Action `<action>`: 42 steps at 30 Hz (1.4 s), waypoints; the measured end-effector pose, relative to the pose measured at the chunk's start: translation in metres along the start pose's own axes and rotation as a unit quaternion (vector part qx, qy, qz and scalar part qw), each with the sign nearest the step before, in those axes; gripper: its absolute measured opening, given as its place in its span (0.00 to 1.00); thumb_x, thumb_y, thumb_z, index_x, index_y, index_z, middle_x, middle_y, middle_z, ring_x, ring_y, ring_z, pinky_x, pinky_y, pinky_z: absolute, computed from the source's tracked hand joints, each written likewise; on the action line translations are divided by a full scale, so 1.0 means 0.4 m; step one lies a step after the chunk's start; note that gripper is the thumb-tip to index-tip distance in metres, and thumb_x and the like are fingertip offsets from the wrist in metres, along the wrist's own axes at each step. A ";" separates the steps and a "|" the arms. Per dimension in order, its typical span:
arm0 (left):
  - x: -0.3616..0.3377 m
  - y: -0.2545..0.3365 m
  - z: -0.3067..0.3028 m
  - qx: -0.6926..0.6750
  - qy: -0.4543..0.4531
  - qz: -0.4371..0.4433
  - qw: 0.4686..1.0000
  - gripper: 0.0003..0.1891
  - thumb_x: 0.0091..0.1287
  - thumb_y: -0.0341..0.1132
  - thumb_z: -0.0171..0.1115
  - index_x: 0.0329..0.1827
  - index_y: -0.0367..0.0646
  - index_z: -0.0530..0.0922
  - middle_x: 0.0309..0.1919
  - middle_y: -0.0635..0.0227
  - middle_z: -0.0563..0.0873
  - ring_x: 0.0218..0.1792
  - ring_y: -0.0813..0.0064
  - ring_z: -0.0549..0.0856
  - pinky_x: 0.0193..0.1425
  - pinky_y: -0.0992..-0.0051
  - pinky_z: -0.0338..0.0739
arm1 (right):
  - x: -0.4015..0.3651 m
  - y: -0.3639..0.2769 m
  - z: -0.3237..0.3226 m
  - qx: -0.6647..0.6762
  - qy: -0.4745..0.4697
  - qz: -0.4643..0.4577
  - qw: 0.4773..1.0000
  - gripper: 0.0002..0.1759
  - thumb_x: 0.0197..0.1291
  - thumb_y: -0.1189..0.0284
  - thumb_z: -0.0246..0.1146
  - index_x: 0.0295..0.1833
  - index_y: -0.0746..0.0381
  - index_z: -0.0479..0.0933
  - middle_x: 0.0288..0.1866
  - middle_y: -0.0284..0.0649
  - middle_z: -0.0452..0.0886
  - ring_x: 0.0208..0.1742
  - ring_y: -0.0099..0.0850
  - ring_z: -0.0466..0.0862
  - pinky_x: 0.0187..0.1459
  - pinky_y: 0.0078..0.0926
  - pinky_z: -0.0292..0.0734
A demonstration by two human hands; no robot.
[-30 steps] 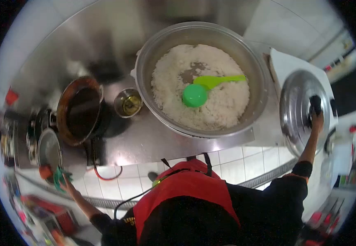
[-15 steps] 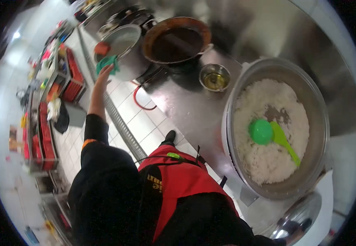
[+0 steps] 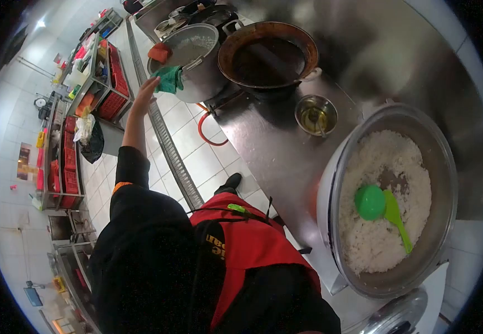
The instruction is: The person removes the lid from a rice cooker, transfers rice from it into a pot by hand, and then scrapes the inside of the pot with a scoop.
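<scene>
Head view: camera has swung left since a second ago, and the right hand, then on the lid [image 3: 405, 313], is now out of frame. Lid sits beyond the big pan [image 3: 442, 192], towards the bench [image 3: 252, 136]'s right end, only partly in shot. My read: work at this moment sits with the left hand; can't tell what the right grip is doing.

Left hand [image 3: 148, 89] is on the green cloth [image 3: 169, 79], same as earlier. Cloth is against the side of the grey pot [image 3: 203, 83], at the bench's left end, front-edge side. Fingers touch the cloth; can't tell if that grip is clenched or just resting. Arm reaches out left, close to straight, fingers towards the pot.

Also there: orange cloth [image 3: 160, 53] on the pot's rim; wok [image 3: 303, 47] beside the pot, towards the rear edge; steel bowl [image 3: 302, 118] between wok and pan. Rice [image 3: 378, 247], green cup [image 3: 370, 202] and paddle [image 3: 397, 221] in the pan.
</scene>
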State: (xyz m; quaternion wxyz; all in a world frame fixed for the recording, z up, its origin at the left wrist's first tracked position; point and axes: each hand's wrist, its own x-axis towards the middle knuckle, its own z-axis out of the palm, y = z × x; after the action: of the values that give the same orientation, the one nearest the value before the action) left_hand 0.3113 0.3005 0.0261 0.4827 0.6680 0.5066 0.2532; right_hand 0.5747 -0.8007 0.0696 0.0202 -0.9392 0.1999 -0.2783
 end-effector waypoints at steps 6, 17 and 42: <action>0.239 -0.021 -0.091 0.031 0.034 0.078 0.996 0.37 0.61 0.55 0.63 0.68 0.43 0.65 0.63 0.60 0.72 0.67 0.66 0.66 0.66 0.60 0.58 | -0.162 -0.597 -0.356 0.225 -0.004 -0.113 0.968 0.24 0.69 0.59 0.52 0.54 0.70 0.74 0.48 0.51 0.77 0.45 0.40 0.78 0.46 0.36 0.75; 0.842 -0.072 -0.208 0.185 0.073 0.226 0.954 0.39 0.54 0.55 0.69 0.63 0.38 0.70 0.51 0.47 0.80 0.53 0.62 0.81 0.54 0.69 0.74 | -0.938 -1.705 -0.269 0.466 -0.707 -0.177 0.502 0.30 0.62 0.65 0.59 0.66 0.68 0.63 0.60 0.48 0.73 0.58 0.36 0.75 0.62 0.34 0.67; 0.632 -0.228 -0.307 -0.278 -0.107 -0.040 0.954 0.37 0.61 0.27 0.62 0.72 0.38 0.53 0.57 0.54 0.74 0.56 0.63 0.77 0.58 0.67 0.76 | -1.479 -2.297 -0.122 0.571 -0.610 -0.065 0.546 0.25 0.57 0.77 0.63 0.56 0.65 0.59 0.50 0.41 0.71 0.47 0.27 0.74 0.50 0.25 0.72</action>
State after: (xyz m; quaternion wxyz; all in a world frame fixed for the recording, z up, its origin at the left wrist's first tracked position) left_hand 0.2608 0.5831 -0.0445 0.7104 0.5097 0.3877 0.2918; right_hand 0.4309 0.2764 -0.0568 0.6508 -0.6840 -0.1229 0.3057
